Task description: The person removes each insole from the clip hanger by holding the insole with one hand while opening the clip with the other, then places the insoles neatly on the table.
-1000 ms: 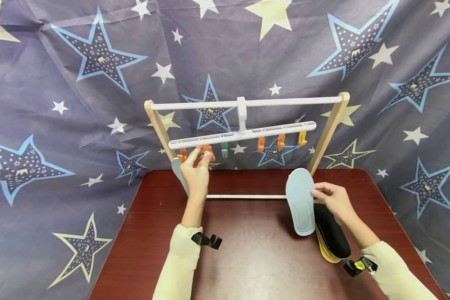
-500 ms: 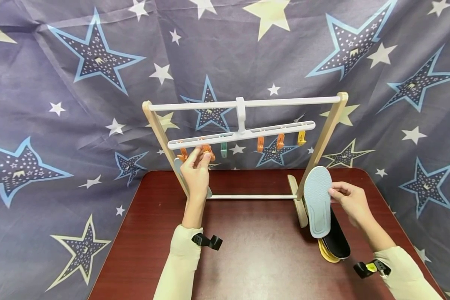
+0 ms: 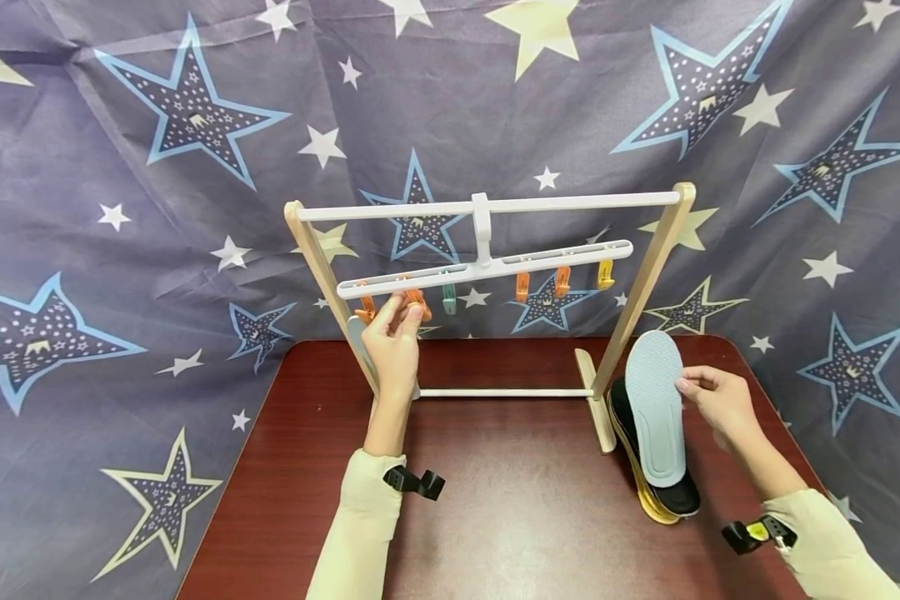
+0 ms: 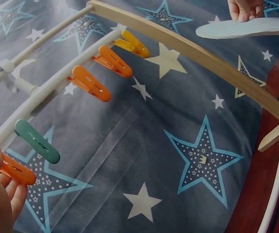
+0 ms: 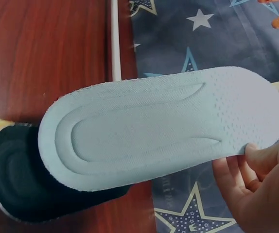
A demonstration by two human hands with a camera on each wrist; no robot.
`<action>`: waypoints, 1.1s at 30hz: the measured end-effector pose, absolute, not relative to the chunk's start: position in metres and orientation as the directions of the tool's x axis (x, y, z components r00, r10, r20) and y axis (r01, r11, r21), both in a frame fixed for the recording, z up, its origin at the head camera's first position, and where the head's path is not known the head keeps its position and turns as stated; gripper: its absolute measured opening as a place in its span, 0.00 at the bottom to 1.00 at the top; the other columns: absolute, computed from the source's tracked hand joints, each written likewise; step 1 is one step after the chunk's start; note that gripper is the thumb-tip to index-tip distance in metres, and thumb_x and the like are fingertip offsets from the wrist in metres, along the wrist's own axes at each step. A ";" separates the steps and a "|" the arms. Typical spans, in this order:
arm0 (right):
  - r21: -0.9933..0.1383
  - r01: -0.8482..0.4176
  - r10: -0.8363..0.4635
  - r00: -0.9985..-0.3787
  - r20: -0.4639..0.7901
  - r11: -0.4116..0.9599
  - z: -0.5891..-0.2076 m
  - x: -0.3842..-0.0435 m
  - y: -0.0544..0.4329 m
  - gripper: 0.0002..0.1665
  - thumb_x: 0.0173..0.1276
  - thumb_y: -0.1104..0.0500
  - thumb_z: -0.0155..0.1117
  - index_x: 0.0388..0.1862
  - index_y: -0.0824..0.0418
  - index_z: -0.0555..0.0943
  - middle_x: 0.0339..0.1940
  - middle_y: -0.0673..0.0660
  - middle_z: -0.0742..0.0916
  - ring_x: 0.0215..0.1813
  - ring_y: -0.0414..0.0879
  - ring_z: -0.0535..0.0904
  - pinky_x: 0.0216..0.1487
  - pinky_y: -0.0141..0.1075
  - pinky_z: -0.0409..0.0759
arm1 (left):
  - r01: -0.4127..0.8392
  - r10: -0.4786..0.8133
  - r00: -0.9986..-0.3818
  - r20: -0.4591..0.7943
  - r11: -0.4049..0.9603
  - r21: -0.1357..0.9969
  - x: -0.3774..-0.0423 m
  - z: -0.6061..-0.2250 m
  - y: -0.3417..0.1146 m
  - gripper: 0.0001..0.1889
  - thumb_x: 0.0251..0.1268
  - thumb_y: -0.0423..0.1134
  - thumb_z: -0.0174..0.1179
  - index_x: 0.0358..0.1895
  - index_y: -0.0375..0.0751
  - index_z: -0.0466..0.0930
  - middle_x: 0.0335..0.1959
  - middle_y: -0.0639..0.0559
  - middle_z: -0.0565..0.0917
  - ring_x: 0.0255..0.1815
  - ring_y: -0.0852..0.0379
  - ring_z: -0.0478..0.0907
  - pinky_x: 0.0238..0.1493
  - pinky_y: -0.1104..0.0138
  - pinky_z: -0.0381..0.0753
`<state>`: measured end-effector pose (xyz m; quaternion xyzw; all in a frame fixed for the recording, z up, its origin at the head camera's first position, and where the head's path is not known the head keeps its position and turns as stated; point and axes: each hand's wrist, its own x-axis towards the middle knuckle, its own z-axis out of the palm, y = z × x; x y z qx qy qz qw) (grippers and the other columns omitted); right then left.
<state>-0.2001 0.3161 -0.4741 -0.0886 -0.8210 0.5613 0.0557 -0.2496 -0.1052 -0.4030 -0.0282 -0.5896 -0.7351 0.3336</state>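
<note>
With thumb and fingers my left hand pinches an orange clip under the left arm of a white clip hanger. Beside that hand, partly hidden behind it, another light-blue insole hangs below the leftmost orange clip. My right hand pinches the side edge of a light-blue insole near its wider, dotted end. This insole stands almost upright above a black insole, which lies on the table with yellow ones under it. In the right wrist view the light-blue insole covers part of the black one.
The hanger hooks over the top bar of a wooden-legged rack. A green clip, more orange clips and a yellow clip hang along it. A starry cloth stands behind the dark red table.
My right hand has carried the light-blue insole rightward, from left of the black insole to over it. The rack's right foot has come into view. My left hand stays at the orange clip.
</note>
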 end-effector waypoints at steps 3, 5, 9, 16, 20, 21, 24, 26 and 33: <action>-0.913 0.123 0.208 -0.977 -0.043 0.389 -0.477 -0.200 0.319 0.15 0.72 0.69 0.62 0.51 0.81 0.78 0.22 0.33 0.82 0.27 0.28 0.78 0.30 0.25 0.83 | 0.526 -0.454 -0.779 0.432 -0.100 0.844 -0.250 -0.404 -0.107 0.18 0.62 0.19 0.63 0.55 0.14 0.78 0.43 0.25 0.87 0.34 0.71 0.85 0.44 0.78 0.85; -0.900 0.136 0.207 -0.977 -0.053 0.414 -0.481 -0.199 0.322 0.16 0.72 0.69 0.62 0.52 0.82 0.78 0.22 0.33 0.82 0.27 0.27 0.77 0.30 0.24 0.82 | 0.530 -0.452 -0.779 0.434 -0.103 0.842 -0.251 -0.404 -0.107 0.18 0.62 0.19 0.63 0.55 0.14 0.78 0.42 0.29 0.88 0.34 0.70 0.85 0.44 0.78 0.85; -0.885 0.148 0.201 -0.978 -0.063 0.441 -0.488 -0.199 0.324 0.19 0.72 0.69 0.62 0.53 0.84 0.77 0.23 0.35 0.83 0.27 0.27 0.76 0.30 0.24 0.81 | 0.526 -0.457 -0.772 0.442 -0.069 0.848 -0.251 -0.404 -0.107 0.18 0.62 0.19 0.63 0.55 0.14 0.78 0.43 0.24 0.86 0.35 0.72 0.85 0.44 0.79 0.84; -0.887 0.170 0.169 -0.980 -0.106 0.430 -0.495 -0.200 0.325 0.19 0.72 0.69 0.60 0.53 0.87 0.75 0.23 0.38 0.83 0.26 0.32 0.79 0.28 0.28 0.84 | 0.505 -0.464 -0.778 0.424 -0.059 0.861 -0.251 -0.404 -0.106 0.18 0.62 0.20 0.64 0.56 0.15 0.78 0.44 0.21 0.85 0.35 0.73 0.84 0.44 0.80 0.84; -0.881 0.183 0.162 -0.979 -0.123 0.437 -0.499 -0.202 0.326 0.19 0.72 0.69 0.60 0.52 0.87 0.74 0.24 0.43 0.84 0.25 0.33 0.79 0.27 0.30 0.85 | 0.504 -0.458 -0.787 0.414 -0.090 0.859 -0.251 -0.404 -0.105 0.18 0.63 0.19 0.64 0.56 0.15 0.78 0.43 0.20 0.84 0.33 0.71 0.85 0.44 0.79 0.84; -0.879 0.185 0.162 -0.979 -0.125 0.439 -0.500 -0.202 0.326 0.19 0.72 0.69 0.60 0.52 0.87 0.74 0.25 0.44 0.85 0.25 0.34 0.79 0.27 0.30 0.85 | 0.505 -0.456 -0.788 0.414 -0.092 0.858 -0.251 -0.404 -0.105 0.18 0.62 0.19 0.64 0.56 0.15 0.78 0.43 0.20 0.85 0.33 0.71 0.85 0.44 0.79 0.84; -0.876 0.191 0.168 -0.977 -0.129 0.443 -0.503 -0.204 0.326 0.19 0.72 0.69 0.60 0.52 0.87 0.75 0.25 0.46 0.85 0.25 0.35 0.80 0.28 0.32 0.86 | 0.502 -0.454 -0.787 0.417 -0.079 0.861 -0.251 -0.405 -0.104 0.18 0.62 0.19 0.64 0.55 0.15 0.78 0.44 0.20 0.85 0.34 0.72 0.84 0.44 0.80 0.84; -0.875 0.195 0.173 -0.976 -0.130 0.443 -0.505 -0.205 0.327 0.19 0.72 0.69 0.59 0.53 0.87 0.75 0.25 0.45 0.85 0.25 0.35 0.80 0.29 0.33 0.87 | 0.502 -0.450 -0.787 0.421 -0.070 0.862 -0.250 -0.405 -0.103 0.18 0.62 0.19 0.64 0.55 0.15 0.78 0.45 0.19 0.84 0.34 0.72 0.84 0.44 0.80 0.84; -0.875 0.202 0.172 -0.975 -0.139 0.439 -0.511 -0.208 0.330 0.18 0.71 0.71 0.59 0.51 0.88 0.75 0.26 0.48 0.86 0.25 0.35 0.80 0.30 0.36 0.89 | 0.497 -0.453 -0.782 0.428 -0.038 0.867 -0.250 -0.404 -0.101 0.17 0.62 0.19 0.64 0.54 0.15 0.79 0.47 0.19 0.83 0.35 0.73 0.83 0.44 0.81 0.83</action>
